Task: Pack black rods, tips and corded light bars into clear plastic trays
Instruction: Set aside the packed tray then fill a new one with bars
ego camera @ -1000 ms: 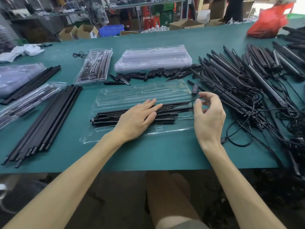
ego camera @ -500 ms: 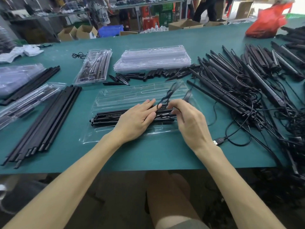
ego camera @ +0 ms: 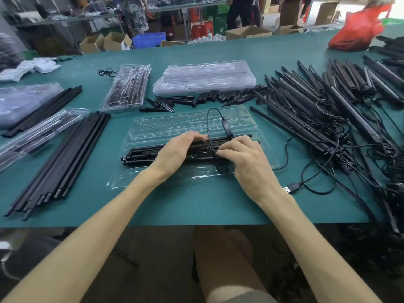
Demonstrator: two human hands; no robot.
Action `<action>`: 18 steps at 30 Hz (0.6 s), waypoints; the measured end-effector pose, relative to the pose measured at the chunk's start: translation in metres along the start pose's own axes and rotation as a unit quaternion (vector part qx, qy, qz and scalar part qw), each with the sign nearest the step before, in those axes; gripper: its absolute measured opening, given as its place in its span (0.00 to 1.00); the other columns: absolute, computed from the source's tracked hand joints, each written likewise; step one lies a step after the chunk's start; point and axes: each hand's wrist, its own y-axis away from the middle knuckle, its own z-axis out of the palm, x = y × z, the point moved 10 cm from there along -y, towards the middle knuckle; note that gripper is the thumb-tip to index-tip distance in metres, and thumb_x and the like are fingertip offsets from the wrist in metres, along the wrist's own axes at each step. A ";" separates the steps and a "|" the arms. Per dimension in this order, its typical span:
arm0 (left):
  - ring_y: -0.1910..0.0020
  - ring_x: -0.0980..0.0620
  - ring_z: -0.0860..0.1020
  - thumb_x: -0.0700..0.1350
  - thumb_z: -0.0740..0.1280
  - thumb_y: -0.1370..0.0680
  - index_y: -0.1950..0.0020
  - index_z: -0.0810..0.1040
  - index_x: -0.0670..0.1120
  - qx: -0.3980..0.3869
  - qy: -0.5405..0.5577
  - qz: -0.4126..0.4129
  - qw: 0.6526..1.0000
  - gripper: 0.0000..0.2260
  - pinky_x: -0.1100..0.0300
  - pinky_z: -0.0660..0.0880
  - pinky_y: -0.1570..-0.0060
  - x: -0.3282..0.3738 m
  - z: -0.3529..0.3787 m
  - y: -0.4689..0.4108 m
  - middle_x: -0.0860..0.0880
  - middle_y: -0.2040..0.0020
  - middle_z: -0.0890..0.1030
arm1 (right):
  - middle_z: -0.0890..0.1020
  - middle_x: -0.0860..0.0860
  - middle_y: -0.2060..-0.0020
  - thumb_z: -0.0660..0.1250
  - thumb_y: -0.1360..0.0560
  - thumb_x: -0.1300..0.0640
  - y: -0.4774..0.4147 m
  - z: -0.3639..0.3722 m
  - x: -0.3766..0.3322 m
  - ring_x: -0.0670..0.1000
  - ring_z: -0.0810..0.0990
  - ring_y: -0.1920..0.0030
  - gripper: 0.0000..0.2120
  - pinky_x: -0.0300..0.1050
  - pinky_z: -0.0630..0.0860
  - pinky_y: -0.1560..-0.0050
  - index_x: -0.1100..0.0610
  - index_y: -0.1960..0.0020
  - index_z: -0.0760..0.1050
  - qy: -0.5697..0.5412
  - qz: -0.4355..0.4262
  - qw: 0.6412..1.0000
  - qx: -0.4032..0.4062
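Here, the left hand [ego camera: 175,154] lies with straight fingers pressing the black light bars [ego camera: 142,153] down in the clear tray [ego camera: 175,125], at the middle of the green desk [ego camera: 196,206]. The right hand [ego camera: 247,165] pinches the cord [ego camera: 207,125], which loops up over the tray.

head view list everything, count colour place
table: one, green, under everything
open tray: one, clear, centre
bars: a few, black, in open tray
cord: one, black, looped over open tray
tray stack: one, clear, behind open tray
tips: many, black, before tray stack
packed trays: two, clear, left half
rods: one bundle, black, left of open tray
bar pile: many, black, right side
bag: one, red, far right corner
left hand: one, flat on bars
right hand: one, pinching cord
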 end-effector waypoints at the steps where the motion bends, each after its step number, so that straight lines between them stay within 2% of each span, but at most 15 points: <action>1: 0.32 0.64 0.73 0.57 0.50 0.14 0.40 0.83 0.51 0.002 0.021 -0.005 1.000 0.23 0.59 0.62 0.27 0.000 0.000 0.001 0.57 0.37 0.81 | 0.84 0.49 0.49 0.72 0.32 0.75 0.000 0.001 -0.001 0.56 0.76 0.46 0.18 0.46 0.67 0.46 0.58 0.47 0.85 0.010 -0.005 1.000 0.000; 3: 0.33 0.62 0.74 0.61 0.53 0.16 0.41 0.83 0.51 0.005 0.026 -0.009 1.000 0.23 0.57 0.64 0.27 0.000 -0.001 0.001 0.57 0.38 0.82 | 0.84 0.48 0.49 0.73 0.31 0.73 0.000 0.004 -0.003 0.53 0.73 0.44 0.18 0.46 0.65 0.44 0.56 0.46 0.84 0.023 -0.022 0.999 -0.004; 6: 0.37 0.59 0.78 0.60 0.63 0.19 0.41 0.81 0.51 -0.001 0.029 -0.014 0.999 0.17 0.54 0.70 0.31 0.000 0.001 0.002 0.57 0.40 0.83 | 0.84 0.47 0.47 0.72 0.30 0.72 0.000 0.008 -0.004 0.54 0.75 0.43 0.19 0.48 0.68 0.42 0.55 0.44 0.84 0.032 -0.027 0.999 -0.022; 8: 0.38 0.60 0.79 0.53 0.66 0.19 0.40 0.81 0.48 -0.002 0.040 -0.007 0.999 0.12 0.60 0.72 0.35 0.002 0.000 0.003 0.57 0.41 0.84 | 0.83 0.48 0.46 0.70 0.29 0.72 0.000 0.011 -0.004 0.56 0.76 0.42 0.19 0.50 0.71 0.42 0.56 0.42 0.83 0.026 -0.020 0.999 -0.043; 10: 0.39 0.59 0.80 0.43 0.68 0.19 0.40 0.81 0.44 -0.003 0.052 0.004 0.999 0.09 0.61 0.74 0.36 0.004 0.000 0.004 0.54 0.41 0.84 | 0.82 0.49 0.44 0.67 0.27 0.71 0.001 0.012 -0.003 0.57 0.76 0.41 0.19 0.52 0.72 0.41 0.58 0.40 0.83 0.006 -0.009 0.998 -0.058; 12: 0.36 0.56 0.79 0.37 0.69 0.20 0.41 0.81 0.41 -0.010 0.052 0.009 0.999 0.09 0.55 0.74 0.32 0.005 0.001 0.004 0.50 0.40 0.84 | 0.81 0.50 0.42 0.63 0.26 0.68 0.000 0.006 -0.001 0.56 0.74 0.40 0.18 0.52 0.71 0.39 0.58 0.39 0.82 -0.031 0.021 0.998 -0.054; 14: 0.33 0.53 0.78 0.36 0.69 0.21 0.42 0.81 0.40 -0.014 0.052 0.007 0.999 0.08 0.51 0.72 0.30 0.004 0.002 0.004 0.48 0.40 0.84 | 0.79 0.51 0.41 0.60 0.25 0.63 -0.001 -0.003 0.004 0.55 0.74 0.40 0.18 0.51 0.71 0.37 0.59 0.38 0.81 -0.079 0.062 0.995 -0.026; 16: 0.34 0.53 0.78 0.36 0.69 0.21 0.43 0.81 0.39 -0.016 0.055 0.007 0.998 0.07 0.50 0.71 0.29 0.003 0.002 0.005 0.49 0.40 0.84 | 0.79 0.51 0.40 0.58 0.22 0.59 -0.001 -0.011 0.015 0.53 0.74 0.38 0.17 0.48 0.70 0.35 0.59 0.38 0.80 -0.118 0.114 0.986 0.012; 18: 0.36 0.55 0.80 0.36 0.69 0.21 0.44 0.80 0.39 -0.017 0.058 0.012 0.998 0.06 0.54 0.73 0.31 0.004 0.002 0.005 0.50 0.41 0.85 | 0.80 0.50 0.42 0.56 0.16 0.54 0.001 -0.013 0.031 0.52 0.74 0.39 0.15 0.42 0.68 0.38 0.57 0.40 0.80 -0.146 0.179 0.972 0.038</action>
